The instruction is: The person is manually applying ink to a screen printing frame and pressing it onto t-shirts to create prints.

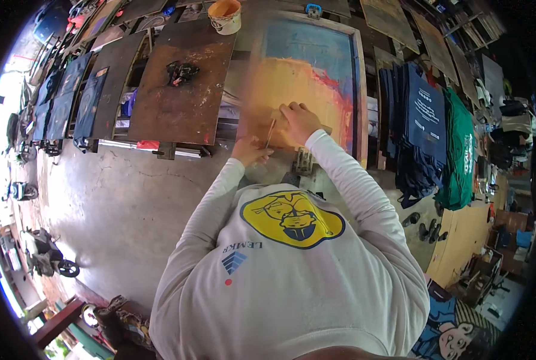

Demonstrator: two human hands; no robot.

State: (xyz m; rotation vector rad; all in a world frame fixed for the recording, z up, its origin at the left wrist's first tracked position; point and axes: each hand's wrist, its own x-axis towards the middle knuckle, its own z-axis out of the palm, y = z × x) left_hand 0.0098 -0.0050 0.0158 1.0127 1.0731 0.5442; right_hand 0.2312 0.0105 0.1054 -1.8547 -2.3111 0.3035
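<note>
A wooden-framed screen [316,45], coated blue, yellow and red, lies ahead of me, its left side smeared by blur. Over its yellow lower part, my right hand [299,123] has its fingers curled at the upper end of a thin, light stick-like tool [273,128]. Lower and to the left, my left hand [248,152] is curled near that tool's lower end; what it grips is unclear. A metal fitting [304,161] shows just below the screen's lower edge.
Stained boards [154,102] with a dark lump stand left, a white bucket [224,23] behind. Stacked navy [421,126] and green garments [457,150] hang right. A motorbike [46,255] is on the concrete floor [130,204]; footwear [430,231] lies lower right.
</note>
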